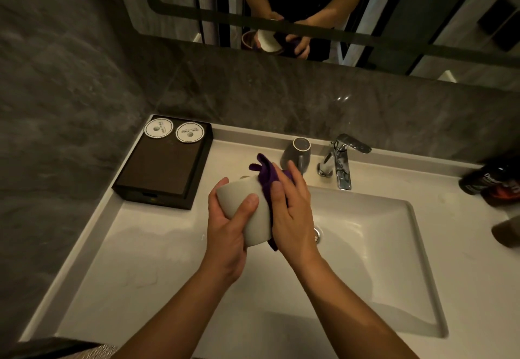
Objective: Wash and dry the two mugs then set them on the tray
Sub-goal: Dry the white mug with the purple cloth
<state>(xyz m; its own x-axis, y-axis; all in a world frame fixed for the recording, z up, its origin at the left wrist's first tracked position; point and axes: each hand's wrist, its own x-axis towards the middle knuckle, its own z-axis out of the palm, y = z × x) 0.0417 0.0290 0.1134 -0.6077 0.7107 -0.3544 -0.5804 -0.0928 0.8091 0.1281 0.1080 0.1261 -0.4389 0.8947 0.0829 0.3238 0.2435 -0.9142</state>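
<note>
My left hand (228, 229) grips a white mug (249, 206), held tilted above the left part of the sink basin (374, 246). Against the mug's right side my right hand (292, 212) presses a purple cloth (267, 175), whose end sticks up behind the fingers. A second mug (297, 153), grey, stands upside down on the counter just left of the faucet (342, 161). The dark tray (163, 170) sits on the counter at the left, carrying two round white coasters (174, 130) at its far end.
Dark bottles (492, 181) lie at the counter's right edge, with a blurred dark object (506, 232) below them. A mirror (309, 6) above the grey stone backsplash reflects my hands and the mug. The drain (317, 234) shows beside my right wrist.
</note>
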